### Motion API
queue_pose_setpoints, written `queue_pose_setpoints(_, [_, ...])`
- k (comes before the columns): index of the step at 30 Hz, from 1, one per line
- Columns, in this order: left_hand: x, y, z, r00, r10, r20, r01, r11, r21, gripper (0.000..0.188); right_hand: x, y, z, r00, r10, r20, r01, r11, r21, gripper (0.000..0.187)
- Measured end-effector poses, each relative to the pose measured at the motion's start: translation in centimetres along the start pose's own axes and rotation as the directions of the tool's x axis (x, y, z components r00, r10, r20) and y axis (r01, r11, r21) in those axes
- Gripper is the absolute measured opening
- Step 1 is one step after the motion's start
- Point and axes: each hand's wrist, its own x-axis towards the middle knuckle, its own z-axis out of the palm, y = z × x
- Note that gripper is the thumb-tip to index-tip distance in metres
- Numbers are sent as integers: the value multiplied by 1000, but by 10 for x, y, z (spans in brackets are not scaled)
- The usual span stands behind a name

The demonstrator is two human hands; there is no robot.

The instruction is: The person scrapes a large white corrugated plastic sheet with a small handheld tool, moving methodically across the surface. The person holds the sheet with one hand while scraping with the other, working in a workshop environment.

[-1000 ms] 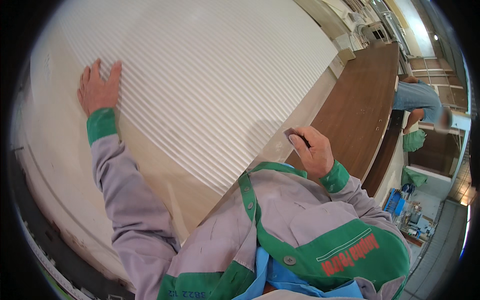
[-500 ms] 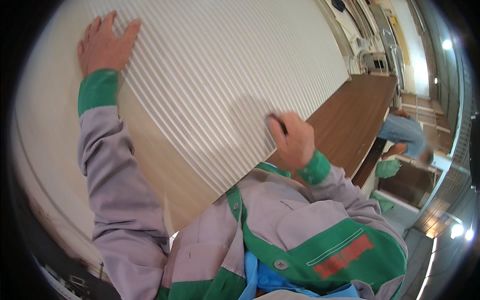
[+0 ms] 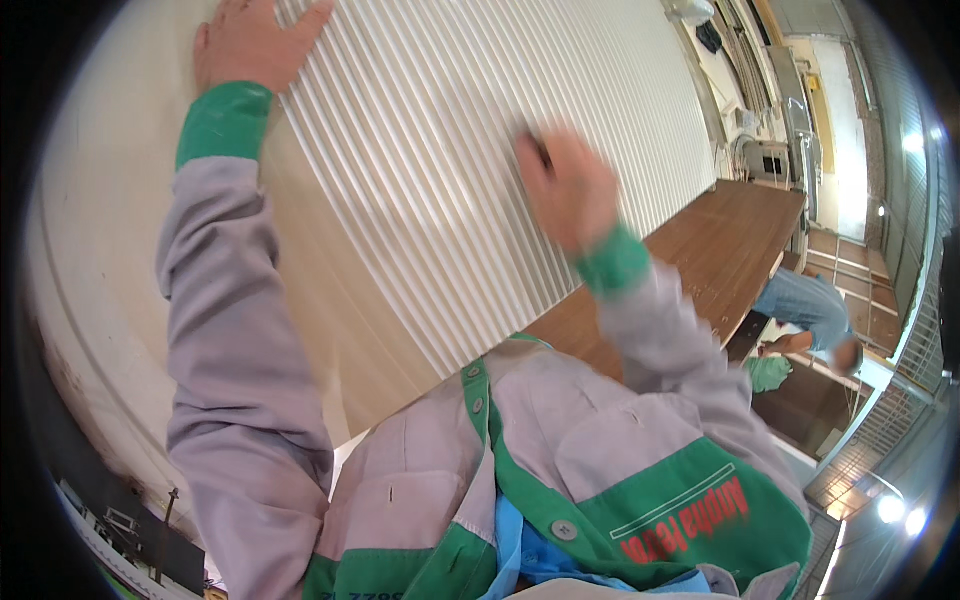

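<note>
A large off-white panel with many narrow parallel ribs lies before me. At its far left my left hand rests flat with the thumb spread; its fingertips are partly cut off by the frame's top edge. Over the ribs my right hand is closed around a small dark object. Motion smears this hand, and most of the object is hidden in the grip, so its kind cannot be made out. Whether it touches the ribs is unclear.
A brown board lies right of the panel. Beyond it a person in blue bends beside a green cloth. A cluttered bench runs along the far right. A smooth plain strip borders the ribs on the left.
My right hand has moved farther up the panel, away from my body, still holding the dark object. My left hand stays on the panel and appears higher in view as the view shifts.
</note>
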Motion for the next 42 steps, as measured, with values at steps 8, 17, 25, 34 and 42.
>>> queue_pose_setpoints(8, [0,-6,0,998,-33,46,35,999,-33,76,-86,14,-24,996,-80,-28,82,992,98,10])
queue_pose_setpoints(17, [-2,2,-19,998,-24,63,24,1000,3,77,354,-81,87,992,-119,-44,111,980,-163,35])
queue_pose_setpoints(25, [-7,11,-14,998,5,-60,-4,999,33,70,151,-34,19,991,-94,99,92,996,17,29])
queue_pose_setpoints(34, [-6,3,-1,997,24,-80,-19,998,54,67,-154,23,-45,1000,16,14,-17,997,79,4])
queue_pose_setpoints(42, [-11,-3,-3,985,117,-125,-115,993,23,66,42,-2,17,958,-221,-184,245,962,119,26])
